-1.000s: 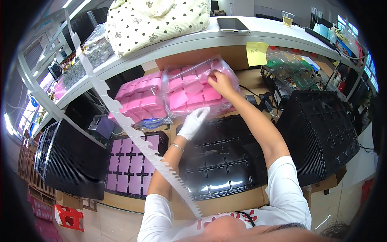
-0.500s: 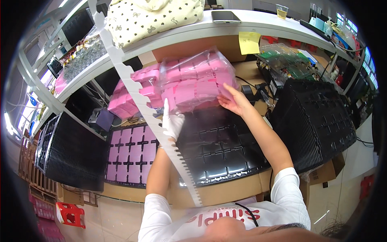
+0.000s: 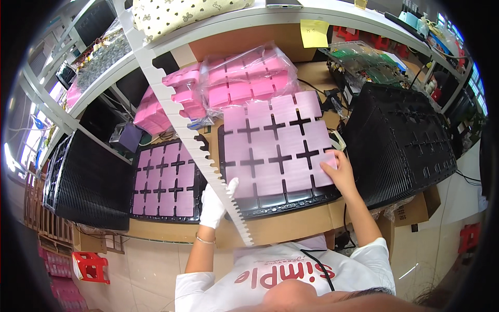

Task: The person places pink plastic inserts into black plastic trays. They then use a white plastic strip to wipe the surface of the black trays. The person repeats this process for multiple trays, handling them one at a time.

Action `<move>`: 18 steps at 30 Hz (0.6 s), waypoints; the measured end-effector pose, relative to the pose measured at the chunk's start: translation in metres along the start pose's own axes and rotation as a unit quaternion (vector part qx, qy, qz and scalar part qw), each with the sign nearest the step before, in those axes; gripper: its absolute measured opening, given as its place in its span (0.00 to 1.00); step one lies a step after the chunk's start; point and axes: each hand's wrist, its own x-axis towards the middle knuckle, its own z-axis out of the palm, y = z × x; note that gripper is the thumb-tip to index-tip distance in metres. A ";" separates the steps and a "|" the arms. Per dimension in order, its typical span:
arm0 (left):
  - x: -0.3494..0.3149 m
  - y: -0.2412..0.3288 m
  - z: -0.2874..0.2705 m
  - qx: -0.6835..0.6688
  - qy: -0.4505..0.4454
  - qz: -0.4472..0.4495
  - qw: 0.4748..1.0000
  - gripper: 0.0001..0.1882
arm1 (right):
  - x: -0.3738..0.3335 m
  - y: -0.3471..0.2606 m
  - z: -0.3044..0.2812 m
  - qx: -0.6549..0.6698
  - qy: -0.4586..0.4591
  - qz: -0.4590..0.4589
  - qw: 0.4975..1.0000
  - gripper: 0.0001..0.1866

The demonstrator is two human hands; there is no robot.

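A pink foam sheet (image 3: pixel 267 176) with cross-shaped cutouts lies over a black plastic tray (image 3: pixel 278 206) in front of me, its far edge reaching past the tray. My right hand (image 3: pixel 340 176), bare, pinches the sheet's near right corner. At the near left corner, my white-gloved left hand (image 3: pixel 213 204) has its thumb against the sheet's edge; a white slotted upright (image 3: pixel 179 122) hides part of that hand. Behind lie pink foam pieces (image 3: pixel 244 86) in a clear plastic bag, with more pink foam (image 3: pixel 153 117) to their left.
Left of the upright sits another black tray (image 3: pixel 166 217) with pink foam in it. Tall stacks of black trays stand at the far left (image 3: pixel 93 182) and right (image 3: pixel 403 140). A white shelf (image 3: pixel 332 15) crosses the back, with circuit boards (image 3: pixel 358 60) below it.
A pink foam sheet has come from the bagged foam at the back toward me, over the black tray. Both hands have moved nearer, the right one also rightward.
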 end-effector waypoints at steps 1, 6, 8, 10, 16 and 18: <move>-0.008 0.005 -0.003 0.053 -0.027 -0.016 0.998 0.21 | -0.009 0.002 0.000 -0.004 0.010 -0.003 1.000 0.22; -0.042 0.015 -0.004 0.080 0.035 0.015 0.996 0.18 | -0.021 0.035 -0.005 -0.103 0.031 -0.051 0.993 0.30; -0.045 0.018 0.000 0.072 0.064 0.011 0.995 0.17 | -0.020 0.027 -0.002 -0.128 0.026 -0.075 0.989 0.30; -0.046 0.022 0.002 0.099 0.073 0.015 0.992 0.17 | -0.018 0.027 -0.002 -0.121 0.038 -0.059 0.990 0.30; -0.037 0.023 -0.008 0.209 0.023 -0.020 0.977 0.22 | -0.017 0.031 -0.003 -0.145 0.047 -0.085 0.985 0.28; -0.030 0.007 -0.010 0.224 0.090 0.018 0.970 0.24 | -0.016 0.033 -0.004 -0.154 0.040 -0.095 0.983 0.28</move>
